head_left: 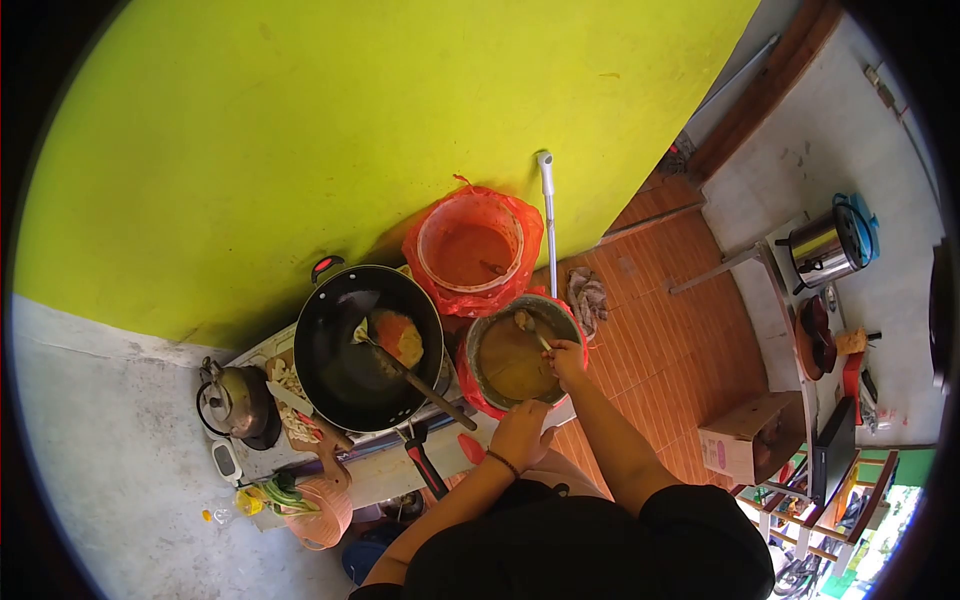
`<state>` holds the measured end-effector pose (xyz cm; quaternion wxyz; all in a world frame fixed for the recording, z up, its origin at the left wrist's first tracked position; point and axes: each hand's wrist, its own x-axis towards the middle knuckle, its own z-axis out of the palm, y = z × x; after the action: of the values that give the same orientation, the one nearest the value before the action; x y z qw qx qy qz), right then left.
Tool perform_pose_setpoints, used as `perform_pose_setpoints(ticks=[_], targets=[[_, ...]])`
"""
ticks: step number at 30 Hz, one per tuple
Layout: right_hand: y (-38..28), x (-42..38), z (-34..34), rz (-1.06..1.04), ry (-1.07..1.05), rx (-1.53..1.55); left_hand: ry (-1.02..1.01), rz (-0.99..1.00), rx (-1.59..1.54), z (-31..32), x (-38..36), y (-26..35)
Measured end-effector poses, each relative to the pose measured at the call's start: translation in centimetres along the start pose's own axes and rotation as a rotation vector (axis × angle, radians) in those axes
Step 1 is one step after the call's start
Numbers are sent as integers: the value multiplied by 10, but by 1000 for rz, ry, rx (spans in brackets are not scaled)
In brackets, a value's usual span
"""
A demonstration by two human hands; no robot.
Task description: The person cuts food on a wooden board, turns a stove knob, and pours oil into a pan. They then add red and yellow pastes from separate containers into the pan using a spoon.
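Observation:
My right hand [567, 363] is closed around the handle of a spoon [535, 333], whose head is over a grey-walled pot [486, 330] of murky yellow-brown liquid [510, 360]. Something brownish sits at the spoon's head. My left hand [522, 437] is at the pot's near rim, its fingers curled against the edge. Red plastic [470, 385] wraps the outside of the pot. Just behind stands a pale tub [427, 245] in a red plastic bag [530, 235], holding orange-red liquid [470, 255].
Left of the pot, a black wok [330, 350] holds a wooden-handled turner [410, 375] and an orange-yellow food piece [405, 340]. Farther left are a kettle [235, 400] and a cutting board [325, 455] with chopped pieces and a knife [290, 398]. A cardboard box [730, 450] stands right.

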<state>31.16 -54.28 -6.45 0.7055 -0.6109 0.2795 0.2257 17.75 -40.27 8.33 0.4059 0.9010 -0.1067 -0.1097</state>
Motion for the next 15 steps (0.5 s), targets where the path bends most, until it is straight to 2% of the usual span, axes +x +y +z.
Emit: perform_pose_setpoints(ticks=[6,10,15], targets=[[-3,-2,-10,-95,-40,-126,68,41,23,-2,-1,-1],[-15,-33,-13,-128,-90,-239,129,35,27,-7,-5,-5],[-27,-66,-15,-126,-133,-237,186,-1,74,-16,-6,-13]])
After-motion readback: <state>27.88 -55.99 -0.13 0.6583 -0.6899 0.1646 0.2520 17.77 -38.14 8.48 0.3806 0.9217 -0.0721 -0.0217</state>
